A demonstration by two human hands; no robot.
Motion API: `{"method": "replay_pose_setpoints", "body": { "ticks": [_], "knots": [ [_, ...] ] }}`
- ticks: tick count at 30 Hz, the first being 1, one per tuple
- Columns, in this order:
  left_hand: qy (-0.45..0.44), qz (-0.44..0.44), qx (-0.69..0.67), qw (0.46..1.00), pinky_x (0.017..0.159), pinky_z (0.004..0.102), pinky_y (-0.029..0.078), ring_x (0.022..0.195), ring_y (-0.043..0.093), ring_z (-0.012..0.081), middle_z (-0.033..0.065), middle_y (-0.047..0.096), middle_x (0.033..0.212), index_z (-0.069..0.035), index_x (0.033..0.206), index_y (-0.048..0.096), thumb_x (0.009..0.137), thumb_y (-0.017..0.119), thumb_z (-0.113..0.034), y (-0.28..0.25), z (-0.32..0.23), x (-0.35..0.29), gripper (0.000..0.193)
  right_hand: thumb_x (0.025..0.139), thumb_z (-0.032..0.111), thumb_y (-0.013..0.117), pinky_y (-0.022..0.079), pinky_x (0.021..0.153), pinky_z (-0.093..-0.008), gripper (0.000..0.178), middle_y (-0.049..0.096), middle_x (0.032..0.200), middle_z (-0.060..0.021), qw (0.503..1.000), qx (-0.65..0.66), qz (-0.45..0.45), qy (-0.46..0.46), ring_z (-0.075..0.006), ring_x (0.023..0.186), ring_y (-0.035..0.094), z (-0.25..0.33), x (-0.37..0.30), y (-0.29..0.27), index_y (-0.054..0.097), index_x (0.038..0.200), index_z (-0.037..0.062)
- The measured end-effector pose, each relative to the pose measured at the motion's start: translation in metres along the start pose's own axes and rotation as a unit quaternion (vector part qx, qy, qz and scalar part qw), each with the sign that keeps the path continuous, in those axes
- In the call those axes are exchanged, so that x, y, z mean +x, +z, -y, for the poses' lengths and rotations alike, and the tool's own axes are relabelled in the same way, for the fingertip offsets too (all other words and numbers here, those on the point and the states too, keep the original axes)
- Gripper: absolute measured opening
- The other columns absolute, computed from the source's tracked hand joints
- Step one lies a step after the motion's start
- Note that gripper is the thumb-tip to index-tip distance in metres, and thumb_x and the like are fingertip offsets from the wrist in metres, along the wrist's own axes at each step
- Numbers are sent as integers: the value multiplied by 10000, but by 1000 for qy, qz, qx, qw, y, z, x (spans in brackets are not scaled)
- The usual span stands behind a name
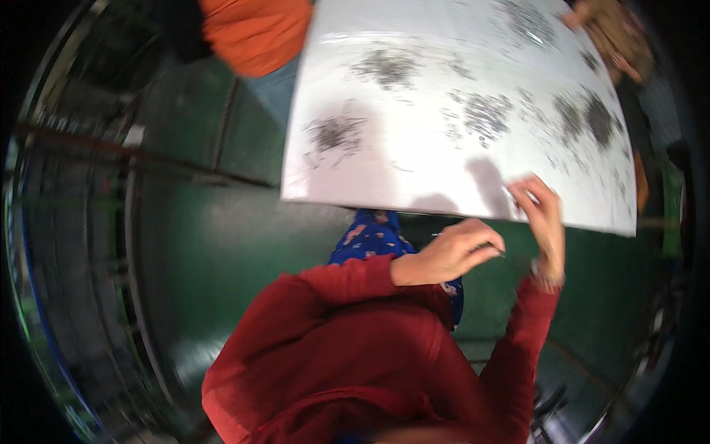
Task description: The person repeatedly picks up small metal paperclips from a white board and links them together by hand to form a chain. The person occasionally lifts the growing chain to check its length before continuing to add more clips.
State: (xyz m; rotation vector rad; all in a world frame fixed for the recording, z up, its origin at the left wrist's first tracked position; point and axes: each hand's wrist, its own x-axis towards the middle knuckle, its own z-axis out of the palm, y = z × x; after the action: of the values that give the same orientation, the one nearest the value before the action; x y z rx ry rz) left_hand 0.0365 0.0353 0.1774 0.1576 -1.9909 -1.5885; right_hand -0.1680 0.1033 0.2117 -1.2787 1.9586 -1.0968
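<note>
My left hand is held in front of my body, just off the near edge of the white table. Its thumb and forefinger pinch together, with a small dark piece showing at the tips. Over the table's near right edge, my right hand has its fingers curled into a pinch; whatever is in them is too small and blurred to make out. Beyond my hands lies a loose pile of thin dark pieces, and a denser pile sits at the table's left.
More dark piles, such as one pile farther back, are spread across the tabletop. A person in an orange top is at the far left side. Another person's hand reaches in at the far right. A green floor surrounds the table.
</note>
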Motion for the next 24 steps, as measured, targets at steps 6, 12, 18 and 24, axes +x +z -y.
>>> {"method": "replay_pose_setpoints", "body": {
  "ticks": [6,12,18,24],
  "knots": [
    [-7,-19,-65,998,795,358,498,904,639,266,108,651,963,-27,1003,617,894,636,-83,5,9,10,123,822,-103,657,477,505,-218,118,619,785,-87,993,115,-35,20,-106,624,583,74,-79,-1,605,919,-60],
    [-8,-29,-102,994,790,361,500,899,644,262,106,658,950,-16,991,614,893,638,-92,3,1,12,127,822,-111,653,483,493,-218,63,648,838,-115,994,-16,-74,-85,-118,608,588,83,-71,14,670,871,-74],
    [-5,-16,-83,996,802,366,499,905,644,268,106,660,928,-20,986,613,892,641,-110,-11,-8,10,134,818,-121,651,489,502,-219,96,651,851,-132,982,-37,-135,-124,-123,606,592,93,-69,22,688,889,-69],
    [-13,1,-91,996,891,379,485,1045,617,277,130,633,1120,-39,1156,581,876,680,-171,-20,5,2,325,820,-111,664,506,522,-230,77,650,849,-128,983,-38,-140,-108,-128,623,605,91,-68,28,669,881,-65]
  ]
}}
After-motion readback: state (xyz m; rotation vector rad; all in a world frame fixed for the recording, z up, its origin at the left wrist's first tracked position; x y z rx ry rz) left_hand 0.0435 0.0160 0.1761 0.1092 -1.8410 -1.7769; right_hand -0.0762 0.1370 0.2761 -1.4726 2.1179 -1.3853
